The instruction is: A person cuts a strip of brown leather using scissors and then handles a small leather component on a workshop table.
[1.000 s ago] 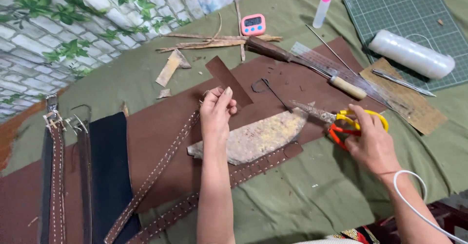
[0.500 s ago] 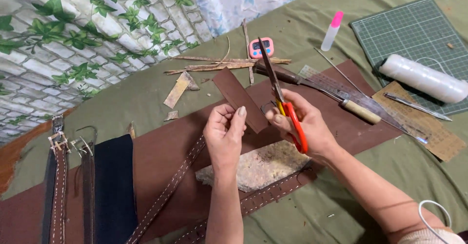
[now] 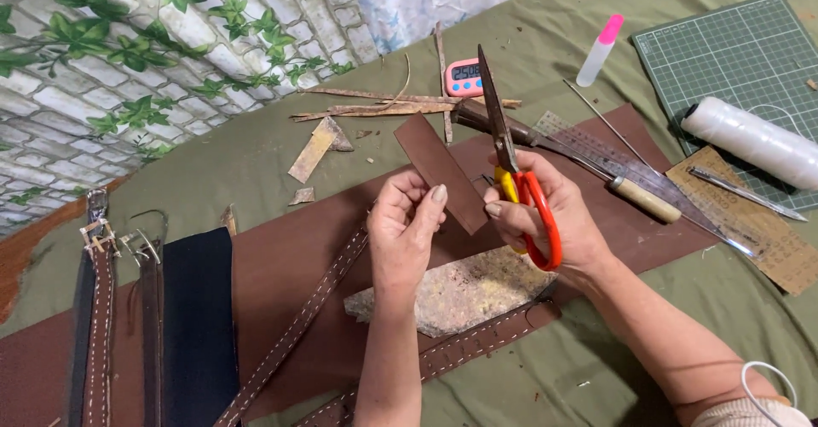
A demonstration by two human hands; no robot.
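My left hand [image 3: 407, 231] pinches the lower end of a small brown leather strip [image 3: 439, 169], held upright above the work surface. My right hand [image 3: 552, 216] grips scissors [image 3: 521, 184] with red and yellow handles, blades pointing up and away, right beside the strip's right edge. Below both hands lies a flat rough stone slab [image 3: 464, 289] on a large brown leather sheet [image 3: 281, 265].
Stitched brown belts [image 3: 294, 329] cross the sheet; more belts with buckles [image 3: 98, 308] lie at left by dark fabric [image 3: 198, 325]. A knife [image 3: 567, 150], ruler, awl, pink timer [image 3: 466, 76], glue bottle [image 3: 599, 50], thread spool [image 3: 750, 141] and green cutting mat [image 3: 724, 48] sit beyond.
My right hand picked the scissors up off the cloth at right and brought them up beside the leather strip. My left hand lifted the strip slightly.
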